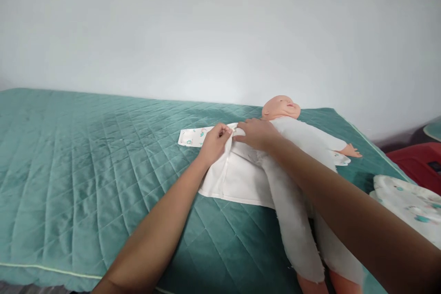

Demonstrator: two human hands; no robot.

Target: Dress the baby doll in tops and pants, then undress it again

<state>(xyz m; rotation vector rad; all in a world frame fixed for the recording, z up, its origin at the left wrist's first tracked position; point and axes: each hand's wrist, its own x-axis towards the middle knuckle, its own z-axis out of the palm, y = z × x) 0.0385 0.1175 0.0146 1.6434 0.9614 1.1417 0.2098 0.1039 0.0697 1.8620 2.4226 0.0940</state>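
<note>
A baby doll (299,135) with a white cloth body lies on its back, its head away from me. Beneath it a white baby shirt (246,179) is spread open, its printed sleeve (195,137) stretched out to the left. My left hand (216,142) is closed, pinching the shirt's edge near that sleeve. Close beside it, my right hand (257,133) curls over the doll's near-left arm, whose end is hidden by the fingers and fabric. Another bit of printed sleeve (342,159) shows under the doll's other arm.
A green quilted cover (103,170) lies beneath everything, against a white wall (138,41). At the right edge is a folded printed cloth (409,200). Behind it stands a red object (416,161), partly cut off.
</note>
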